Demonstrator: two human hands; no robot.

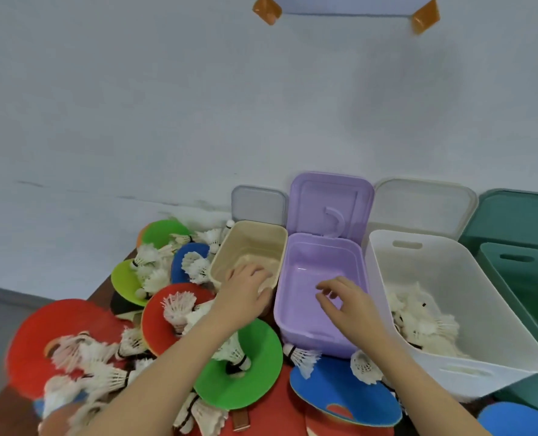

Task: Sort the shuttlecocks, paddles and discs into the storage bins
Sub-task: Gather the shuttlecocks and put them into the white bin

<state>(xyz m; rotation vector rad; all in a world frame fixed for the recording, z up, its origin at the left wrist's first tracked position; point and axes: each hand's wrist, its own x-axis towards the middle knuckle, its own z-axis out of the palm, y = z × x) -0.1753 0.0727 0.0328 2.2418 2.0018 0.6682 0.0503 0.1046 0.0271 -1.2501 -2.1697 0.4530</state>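
Head view: your hands and the bins
Left hand (pixel 245 289): fingers curled over the beige bin (pixel 251 237) rim; grip hidden, can't tell.
Right hand (pixel 345 302): loosely spread, holding nothing, above the purple bin (pixel 321 247).
Shuttlecocks (pixel 422 322): some in your white bin (pixel 469 309).
Pile (pixel 179 306): more shuttlecocks on paddles and discs, left of the bins.

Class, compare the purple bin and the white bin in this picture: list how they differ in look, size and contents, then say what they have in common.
Colour: the purple bin is lilac, the white bin plain white.
Size: the white bin looks larger and deeper than the purple bin.
Contents: the white bin holds a heap of shuttlecocks; the purple bin looks empty.
Shared: both are open plastic bins, side by side, each with a lid propped behind it.
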